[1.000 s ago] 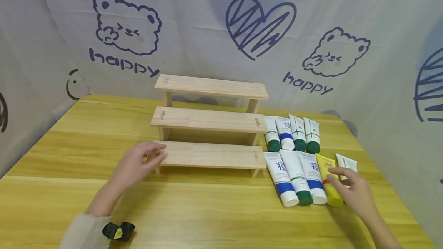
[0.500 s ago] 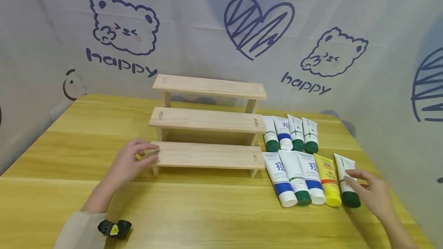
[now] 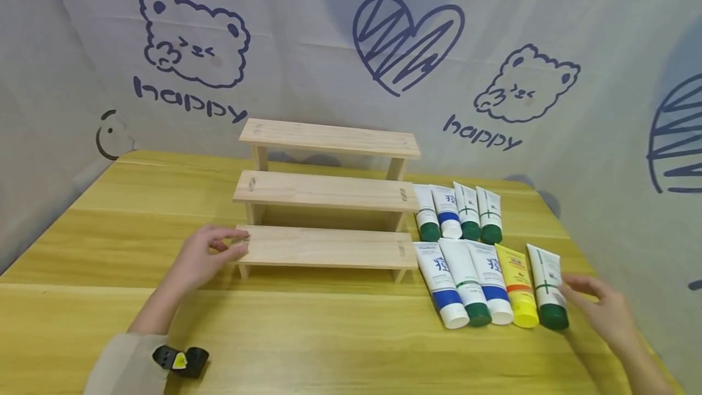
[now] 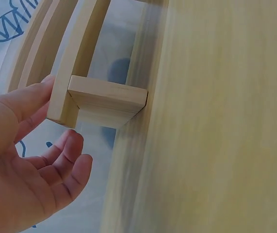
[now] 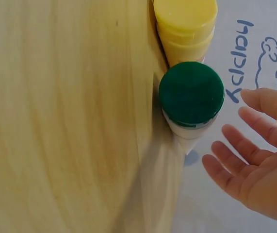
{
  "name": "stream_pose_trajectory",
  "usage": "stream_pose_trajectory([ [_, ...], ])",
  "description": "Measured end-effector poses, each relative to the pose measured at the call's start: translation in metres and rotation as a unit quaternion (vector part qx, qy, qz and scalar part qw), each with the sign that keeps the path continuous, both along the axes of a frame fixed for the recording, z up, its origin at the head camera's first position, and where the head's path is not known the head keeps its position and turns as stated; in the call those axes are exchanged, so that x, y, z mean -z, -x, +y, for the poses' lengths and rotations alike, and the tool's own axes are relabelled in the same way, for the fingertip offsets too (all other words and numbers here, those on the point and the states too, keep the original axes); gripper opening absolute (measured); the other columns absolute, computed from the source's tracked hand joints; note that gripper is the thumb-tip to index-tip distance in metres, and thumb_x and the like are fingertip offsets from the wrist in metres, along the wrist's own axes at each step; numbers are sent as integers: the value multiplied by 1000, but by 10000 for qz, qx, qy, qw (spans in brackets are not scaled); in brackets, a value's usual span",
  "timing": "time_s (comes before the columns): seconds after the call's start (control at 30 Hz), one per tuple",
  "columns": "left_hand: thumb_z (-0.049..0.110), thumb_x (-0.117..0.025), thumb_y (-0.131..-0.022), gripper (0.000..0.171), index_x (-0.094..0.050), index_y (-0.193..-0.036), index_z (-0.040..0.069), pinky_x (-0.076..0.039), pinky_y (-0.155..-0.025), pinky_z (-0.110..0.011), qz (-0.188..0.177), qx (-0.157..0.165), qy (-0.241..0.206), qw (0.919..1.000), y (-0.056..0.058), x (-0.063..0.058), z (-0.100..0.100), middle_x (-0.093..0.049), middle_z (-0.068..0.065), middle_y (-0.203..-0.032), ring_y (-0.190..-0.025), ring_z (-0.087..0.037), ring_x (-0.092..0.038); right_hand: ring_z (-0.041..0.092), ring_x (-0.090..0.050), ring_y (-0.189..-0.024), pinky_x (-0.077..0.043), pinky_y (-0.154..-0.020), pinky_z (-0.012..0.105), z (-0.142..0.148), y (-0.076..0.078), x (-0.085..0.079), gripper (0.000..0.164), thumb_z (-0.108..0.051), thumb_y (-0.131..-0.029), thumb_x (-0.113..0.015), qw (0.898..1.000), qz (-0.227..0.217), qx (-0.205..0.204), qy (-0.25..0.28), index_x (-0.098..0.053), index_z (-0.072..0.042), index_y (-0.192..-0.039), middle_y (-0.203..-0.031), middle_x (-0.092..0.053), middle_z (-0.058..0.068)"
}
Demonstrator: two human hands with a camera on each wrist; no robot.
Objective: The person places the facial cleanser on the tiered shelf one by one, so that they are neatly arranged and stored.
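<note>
In the head view, my left hand is at the left end of a three-tier wooden stand, with thumb and forefinger resting on the lowest board. The left wrist view shows the other fingers relaxed beside that board's end. My right hand is just right of a white tube with a dark green cap, holding nothing. Its fingers are spread in the right wrist view, apart from the green cap. A yellow tube lies left of that tube.
Several white tubes with blue bands or green caps lie right of the stand, in a back row and a front row. A printed cloth hangs behind the wooden table.
My right hand has moved right, from above the yellow tube, across the green-capped tube, to its right side. The tubes stay in place. My left hand stays at the stand's lowest board.
</note>
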State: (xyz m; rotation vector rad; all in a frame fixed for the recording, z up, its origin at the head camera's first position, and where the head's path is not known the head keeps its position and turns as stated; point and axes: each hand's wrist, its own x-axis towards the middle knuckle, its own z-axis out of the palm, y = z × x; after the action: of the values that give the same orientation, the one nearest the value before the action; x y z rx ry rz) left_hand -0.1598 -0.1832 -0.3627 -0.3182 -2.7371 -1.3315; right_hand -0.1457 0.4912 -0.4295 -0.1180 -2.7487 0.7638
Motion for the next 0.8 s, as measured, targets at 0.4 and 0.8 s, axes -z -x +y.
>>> stream_pose_trajectory([
  [0.4, 30, -59, -87, 42, -57, -118, 2, -39, -55, -30, -510, 69, -408, 9978, 4, 4, -4, -52, -19, -119, -79, -22, -46, 14, -55, -84, -48, -58, 32, -37, -12, -42, 53, -42, -83, -60, 9825, -1566, -300, 965, -53, -1, -116, -114, -50, 28],
  [0.8, 25, -57, -89, 48, -47, -128, 0, -43, -57, -28, -926, 416, -971, 9901, 7, 8, -7, -51, -22, -119, -78, -19, -47, 42, -47, -104, -47, -70, 36, -59, -10, -63, 75, -42, -88, -53, 9556, -2672, -236, 1222, -23, 7, -136, -131, -23, 40],
])
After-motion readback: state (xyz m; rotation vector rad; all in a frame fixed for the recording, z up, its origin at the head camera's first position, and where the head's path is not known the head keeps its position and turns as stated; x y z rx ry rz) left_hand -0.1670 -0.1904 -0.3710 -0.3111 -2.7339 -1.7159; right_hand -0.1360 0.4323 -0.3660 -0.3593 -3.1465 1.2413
